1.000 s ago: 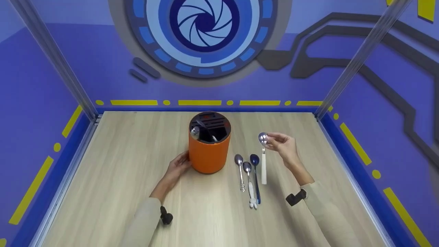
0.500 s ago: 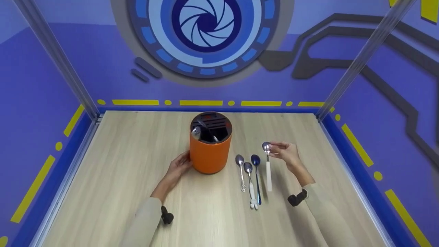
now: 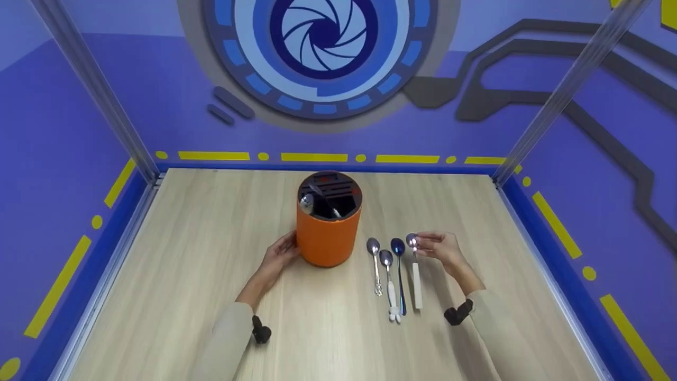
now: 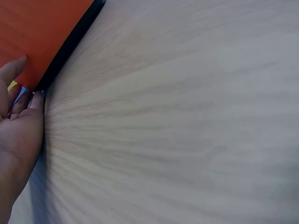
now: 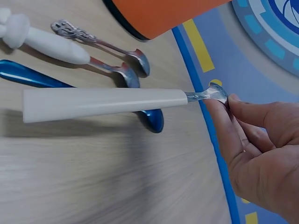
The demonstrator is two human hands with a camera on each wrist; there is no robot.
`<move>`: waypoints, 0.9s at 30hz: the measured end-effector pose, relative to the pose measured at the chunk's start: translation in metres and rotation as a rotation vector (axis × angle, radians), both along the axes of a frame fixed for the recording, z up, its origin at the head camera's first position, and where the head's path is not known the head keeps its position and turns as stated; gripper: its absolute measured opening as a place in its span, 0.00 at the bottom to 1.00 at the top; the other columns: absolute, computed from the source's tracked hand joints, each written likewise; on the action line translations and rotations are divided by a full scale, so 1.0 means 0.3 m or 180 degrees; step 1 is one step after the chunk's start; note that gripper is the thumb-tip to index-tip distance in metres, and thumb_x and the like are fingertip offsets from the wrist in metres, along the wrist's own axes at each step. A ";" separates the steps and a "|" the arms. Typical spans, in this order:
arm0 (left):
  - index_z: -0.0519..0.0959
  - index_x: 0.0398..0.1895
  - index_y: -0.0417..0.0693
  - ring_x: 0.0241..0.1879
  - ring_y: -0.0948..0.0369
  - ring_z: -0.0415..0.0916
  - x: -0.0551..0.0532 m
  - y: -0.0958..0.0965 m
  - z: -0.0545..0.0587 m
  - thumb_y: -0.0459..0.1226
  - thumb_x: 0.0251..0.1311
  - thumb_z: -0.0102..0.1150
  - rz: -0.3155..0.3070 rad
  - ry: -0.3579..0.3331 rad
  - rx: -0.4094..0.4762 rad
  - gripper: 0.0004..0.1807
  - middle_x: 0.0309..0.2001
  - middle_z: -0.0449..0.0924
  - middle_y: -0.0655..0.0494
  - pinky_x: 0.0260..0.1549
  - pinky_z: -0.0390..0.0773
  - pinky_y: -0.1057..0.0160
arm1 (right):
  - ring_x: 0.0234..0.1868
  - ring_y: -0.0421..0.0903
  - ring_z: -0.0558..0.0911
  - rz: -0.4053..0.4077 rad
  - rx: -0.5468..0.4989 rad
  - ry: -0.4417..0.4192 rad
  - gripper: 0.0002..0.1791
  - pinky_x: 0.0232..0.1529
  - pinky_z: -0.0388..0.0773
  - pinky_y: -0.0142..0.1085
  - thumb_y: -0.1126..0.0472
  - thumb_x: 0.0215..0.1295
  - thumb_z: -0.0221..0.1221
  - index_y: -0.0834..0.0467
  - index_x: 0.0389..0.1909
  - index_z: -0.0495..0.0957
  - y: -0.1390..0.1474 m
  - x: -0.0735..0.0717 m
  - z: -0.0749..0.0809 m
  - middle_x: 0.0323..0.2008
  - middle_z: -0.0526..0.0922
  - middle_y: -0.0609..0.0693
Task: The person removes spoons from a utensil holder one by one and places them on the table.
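My right hand (image 3: 443, 250) pinches the metal bowl of a white-handled spoon (image 5: 107, 103) between thumb and fingers. The handle points toward me, and a shadow on the wood lies beside it in the right wrist view. Just left of it lie a dark blue spoon (image 3: 398, 247), a spoon with a white rabbit-shaped handle (image 3: 392, 296) and a silver spoon with an ornate handle (image 3: 376, 270). With fairly straight fingers my left hand (image 3: 277, 257) touches the lower left side of an orange cylindrical utensil holder (image 3: 328, 241). Its far fingers are partly hidden.
The holder's black slotted top (image 3: 332, 188) has cutlery sticking out, including a rounded silver end (image 3: 307, 203). The wooden table (image 3: 201, 227) is bounded by a blue wall (image 3: 264, 135) at the back and by side panels with metal posts.
My right hand has lowered the white-handled spoon toward the table and toward me, ending beside the blue spoon. My left hand stays at the holder; the whole view shifts slightly.
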State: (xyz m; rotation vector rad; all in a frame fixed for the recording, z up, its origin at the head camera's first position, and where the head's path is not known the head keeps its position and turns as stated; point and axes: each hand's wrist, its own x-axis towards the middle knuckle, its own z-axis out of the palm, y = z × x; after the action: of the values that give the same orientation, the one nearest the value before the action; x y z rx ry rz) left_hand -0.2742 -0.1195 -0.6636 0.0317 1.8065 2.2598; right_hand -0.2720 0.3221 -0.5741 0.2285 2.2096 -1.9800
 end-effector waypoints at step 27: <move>0.63 0.78 0.46 0.80 0.49 0.54 -0.006 0.003 -0.003 0.33 0.70 0.60 0.0067 -0.0055 -0.0127 0.34 0.79 0.59 0.45 0.77 0.64 0.52 | 0.39 0.42 0.88 0.0041 0.0643 -0.0255 0.15 0.40 0.88 0.29 0.71 0.70 0.59 0.76 0.53 0.79 0.006 0.032 -0.123 0.46 0.88 0.65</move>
State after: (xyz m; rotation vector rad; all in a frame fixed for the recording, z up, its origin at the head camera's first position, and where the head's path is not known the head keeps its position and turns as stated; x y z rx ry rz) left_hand -0.2759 -0.1184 -0.6646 -0.0141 1.8510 2.2303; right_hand -0.2623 0.3239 -0.6110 0.3121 2.3523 -1.7090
